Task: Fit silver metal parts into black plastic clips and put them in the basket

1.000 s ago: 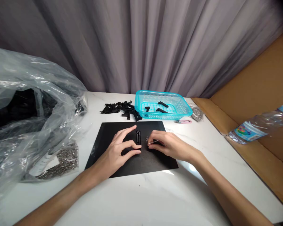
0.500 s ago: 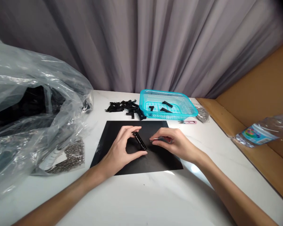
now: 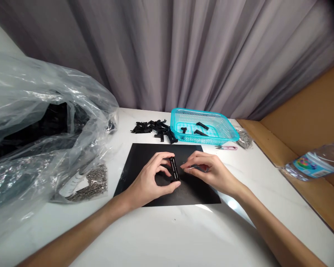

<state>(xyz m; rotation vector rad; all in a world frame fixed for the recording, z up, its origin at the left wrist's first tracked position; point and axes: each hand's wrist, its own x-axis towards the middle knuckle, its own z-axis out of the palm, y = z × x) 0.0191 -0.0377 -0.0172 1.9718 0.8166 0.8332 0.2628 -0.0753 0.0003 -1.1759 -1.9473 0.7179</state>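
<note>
My left hand [image 3: 150,178] holds a narrow black plastic part [image 3: 174,170] between thumb and fingertips, one at each end. The part stands tilted over the black mat [image 3: 140,150], its slotted long side facing right. Just to its right, my right hand [image 3: 203,167] is closed in a pinch on a slim shiny metal piece [image 3: 194,167]. Fingers cover much of that piece, so its exact kind is unclear. A small gap separates its tip from the black part.
Behind the mat lies a pile of black plastic parts [image 3: 156,128] beside a turquoise basket [image 3: 211,140] holding several more. Thread snips [image 3: 226,147] and a bag of small metal pieces [image 3: 243,138] are right. Left are a large plastic bag [image 3: 80,85] and another metal-filled bag [image 3: 96,181]. A bottle [image 3: 311,165] lies far right.
My left hand has turned the black part more upright, its slotted side now showing. Both hands appear slightly further right, as does the whole scene, since the view has shifted.
</note>
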